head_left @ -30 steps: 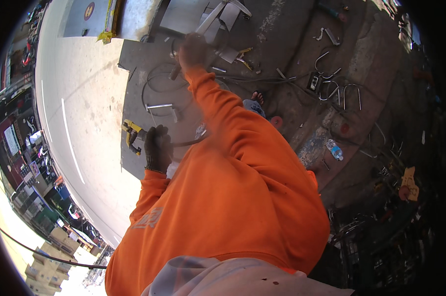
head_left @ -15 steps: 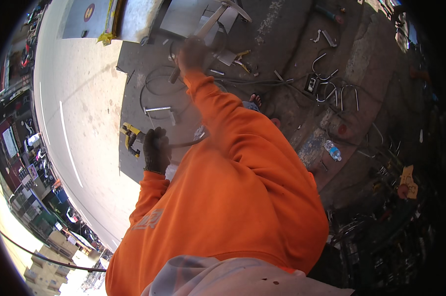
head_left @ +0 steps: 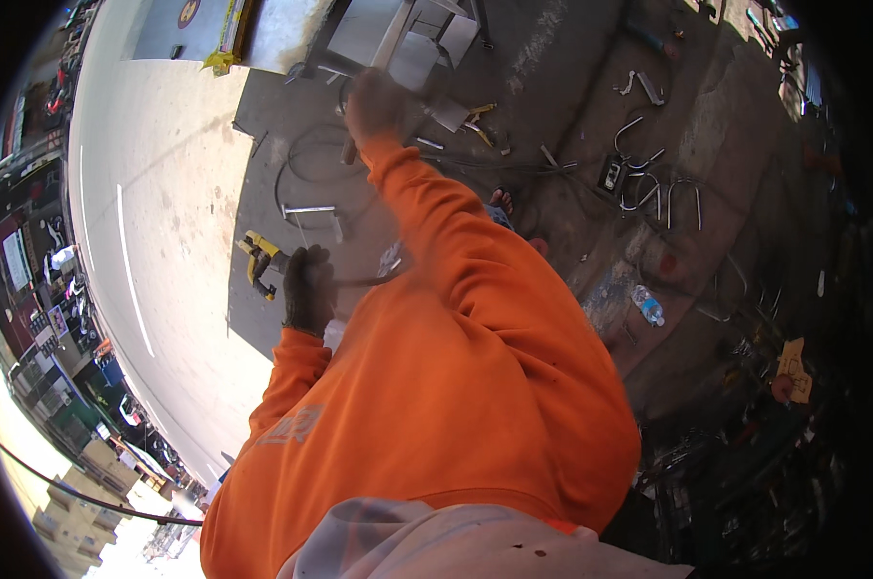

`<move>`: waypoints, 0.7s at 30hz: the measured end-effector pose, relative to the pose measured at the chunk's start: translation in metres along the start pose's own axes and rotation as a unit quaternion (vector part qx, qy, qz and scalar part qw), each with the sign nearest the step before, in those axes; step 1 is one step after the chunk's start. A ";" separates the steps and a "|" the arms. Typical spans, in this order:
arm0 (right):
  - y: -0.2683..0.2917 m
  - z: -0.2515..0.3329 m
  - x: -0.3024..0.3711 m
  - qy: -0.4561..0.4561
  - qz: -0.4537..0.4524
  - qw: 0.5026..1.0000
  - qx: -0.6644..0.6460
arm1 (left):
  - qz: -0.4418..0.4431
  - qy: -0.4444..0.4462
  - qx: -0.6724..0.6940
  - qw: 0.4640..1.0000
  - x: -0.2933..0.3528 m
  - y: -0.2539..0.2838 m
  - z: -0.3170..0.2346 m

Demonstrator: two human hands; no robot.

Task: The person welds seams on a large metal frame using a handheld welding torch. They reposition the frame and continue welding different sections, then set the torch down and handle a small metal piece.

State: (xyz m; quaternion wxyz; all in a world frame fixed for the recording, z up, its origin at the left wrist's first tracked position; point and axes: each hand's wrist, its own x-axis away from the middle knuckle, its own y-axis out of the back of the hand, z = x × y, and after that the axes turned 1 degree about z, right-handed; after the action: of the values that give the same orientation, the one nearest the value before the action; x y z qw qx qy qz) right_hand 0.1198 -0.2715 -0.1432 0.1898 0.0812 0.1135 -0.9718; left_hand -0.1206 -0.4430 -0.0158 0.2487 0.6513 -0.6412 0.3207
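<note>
My left hand [head_left: 308, 289], in a dark glove, is closed round a yellow welding electrode holder [head_left: 260, 261]. Its jaws point up and left, and a dark cable [head_left: 364, 282] trails from it toward my body. Farther forward, my right hand [head_left: 374, 108] is bare, blurred by motion and wrapped round the wooden handle of a hammer [head_left: 390, 41]. The handle's butt sticks out below the fist; the hammer's head is beyond the upper edge. Just ahead of the electrode holder lies a short bright metal bar [head_left: 309, 209] on the dark ground.
Yellow-handled pliers [head_left: 479, 124] and a looping cable [head_left: 297, 159] lie near my right arm. To the right are a socket box [head_left: 611, 175], bent metal rods [head_left: 685, 183] and a water bottle [head_left: 648, 305]. A yellow-edged metal piece [head_left: 226, 43] stands at the upper left.
The hammer has swung so its handle stands steeper, and its curved head has left the picture at the top. My left hand keeps its hold on the electrode holder.
</note>
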 end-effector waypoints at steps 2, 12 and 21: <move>-0.006 0.010 0.001 -0.235 -0.055 0.929 -0.282 | 0.000 -0.006 0.006 1.000 0.000 0.001 0.002; 0.005 0.001 -0.017 -0.436 -0.084 0.821 -0.359 | 0.003 0.067 0.166 0.984 -0.009 0.021 0.004; 0.039 0.018 -0.018 -0.432 -0.042 0.867 -0.244 | -0.033 0.037 0.138 0.989 -0.018 0.015 0.016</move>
State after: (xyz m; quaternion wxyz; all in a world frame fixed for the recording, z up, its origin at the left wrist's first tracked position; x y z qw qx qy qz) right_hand 0.1490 -0.3047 -0.1294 0.1922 -0.4008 0.2574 -0.8580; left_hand -0.1333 -0.4430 -0.0411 0.1904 0.6882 -0.5593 0.4211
